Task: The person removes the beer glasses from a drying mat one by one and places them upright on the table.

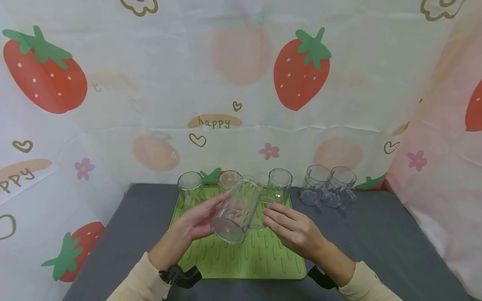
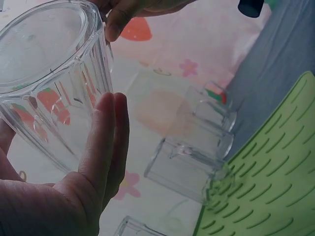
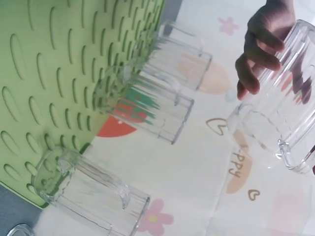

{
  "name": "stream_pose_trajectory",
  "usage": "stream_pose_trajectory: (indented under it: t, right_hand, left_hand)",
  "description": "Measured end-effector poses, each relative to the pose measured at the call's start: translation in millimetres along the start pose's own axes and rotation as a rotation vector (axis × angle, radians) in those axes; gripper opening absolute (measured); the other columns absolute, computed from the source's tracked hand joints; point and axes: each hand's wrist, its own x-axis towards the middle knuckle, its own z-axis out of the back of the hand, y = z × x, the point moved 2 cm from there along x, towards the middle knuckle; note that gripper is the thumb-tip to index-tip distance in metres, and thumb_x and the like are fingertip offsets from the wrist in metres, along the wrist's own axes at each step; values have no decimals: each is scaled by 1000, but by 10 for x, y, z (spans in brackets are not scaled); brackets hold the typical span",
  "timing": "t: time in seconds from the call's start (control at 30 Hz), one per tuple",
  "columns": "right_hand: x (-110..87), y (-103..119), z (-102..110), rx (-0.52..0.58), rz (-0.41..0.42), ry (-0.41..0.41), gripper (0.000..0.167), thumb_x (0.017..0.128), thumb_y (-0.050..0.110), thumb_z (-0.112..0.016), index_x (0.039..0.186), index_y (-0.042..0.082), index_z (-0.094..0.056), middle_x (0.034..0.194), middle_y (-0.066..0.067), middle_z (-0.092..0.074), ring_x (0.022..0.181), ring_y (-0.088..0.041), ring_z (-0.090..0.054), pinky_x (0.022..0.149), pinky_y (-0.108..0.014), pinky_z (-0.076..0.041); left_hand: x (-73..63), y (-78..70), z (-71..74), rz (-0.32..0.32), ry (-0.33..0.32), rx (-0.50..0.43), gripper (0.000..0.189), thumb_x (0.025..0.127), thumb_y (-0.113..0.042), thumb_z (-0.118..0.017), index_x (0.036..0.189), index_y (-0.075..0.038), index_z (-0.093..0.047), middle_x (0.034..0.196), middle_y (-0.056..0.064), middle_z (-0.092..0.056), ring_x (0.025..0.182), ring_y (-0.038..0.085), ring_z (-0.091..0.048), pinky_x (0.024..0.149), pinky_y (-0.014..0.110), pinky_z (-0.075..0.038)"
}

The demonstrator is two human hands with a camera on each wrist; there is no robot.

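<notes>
A clear glass mug [image 1: 237,211] is held tilted above the green mat [image 1: 244,259], its base toward me and its rim pointing away. My left hand [image 1: 203,217] grips its body from the left, fingers spread along the glass in the left wrist view. On the other side, the fingers of my right hand [image 1: 295,228] pinch the mug's handle [image 1: 266,200]. Behind it, three similar mugs stand along the mat's far edge: a left mug [image 1: 190,186], a middle mug [image 1: 229,179], partly hidden by the held one, and a right mug [image 1: 280,184].
Two more clear mugs stand close together on the grey tabletop [image 1: 376,238] right of the mat: one mug [image 1: 315,184] beside another mug [image 1: 340,188]. A strawberry-print cloth [image 1: 241,96] hangs behind and at both sides of the table.
</notes>
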Motion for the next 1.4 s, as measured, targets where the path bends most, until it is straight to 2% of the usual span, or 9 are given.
stream_pose_trajectory:
  t: [0.1,0.23,0.57,0.73,0.87,1.03,1.17,1.27,1.4]
  right_hand:
    - [9,-1,13,8,-2,-6,24,100,3,-51,98,1,-74,96,-12,-75,90,-25,-72,81,-29,-58]
    - [22,-1,23,22,-21,7,24,100,3,-51,97,2,-74,96,-13,-75,91,-25,-71,80,-30,-58]
    - [-29,-5,-1,123,-186,147,29,103,22,-50,94,7,-73,105,-12,-72,98,-25,-69,80,-31,-59]
    - [-40,-19,-11,175,-231,170,21,97,24,-61,95,7,-74,110,-12,-70,103,-27,-67,85,-32,-57]
    - [-45,-46,-19,223,-264,148,17,90,23,-71,96,7,-74,111,-12,-69,106,-29,-66,91,-31,-55]
    - [-59,-79,-34,273,-309,118,23,92,28,-67,97,7,-74,112,-13,-69,107,-29,-65,96,-28,-53]
    - [-66,-101,-42,318,-364,126,25,90,29,-70,100,7,-74,114,-14,-67,109,-28,-62,91,-30,-54]
    - [-67,-116,-43,347,-405,125,28,89,31,-70,102,7,-74,115,-15,-66,109,-27,-61,85,-33,-54]
    - [-75,-132,-49,368,-442,93,29,92,32,-66,103,6,-73,114,-16,-66,107,-28,-62,83,-35,-55]
  left_hand:
    - [-19,-7,-8,-5,12,-23,89,98,-56,-46,155,-4,-2,139,12,-48,112,11,-59,91,27,-53]
    - [-24,-21,-17,-28,27,-42,90,98,-55,-47,154,-1,-2,122,1,-58,102,10,-65,89,26,-54]
    - [-14,-37,-4,-106,-27,-13,74,100,-42,-51,146,11,-25,110,0,-68,93,18,-72,91,34,-56]
    - [-40,-50,-10,-147,-55,-3,73,99,-38,-55,146,10,-27,106,-2,-68,96,14,-70,91,34,-56]
    - [-47,-56,-2,-170,-97,28,69,99,-32,-56,146,11,-29,105,-3,-68,97,13,-68,89,32,-56]
    - [-56,-64,0,-186,-132,65,68,96,-29,-59,144,10,-33,104,-1,-68,94,15,-69,87,33,-57]
    - [-73,-69,-7,-204,-127,42,69,93,-26,-64,143,11,-33,105,-1,-68,93,15,-70,85,31,-58]
    - [-82,-66,-18,-210,-132,48,68,93,-23,-64,144,10,-32,112,1,-67,94,15,-71,87,31,-57]
    - [-91,-52,-30,-210,-157,88,64,96,-21,-60,146,8,-31,132,15,-59,98,12,-69,91,31,-56]
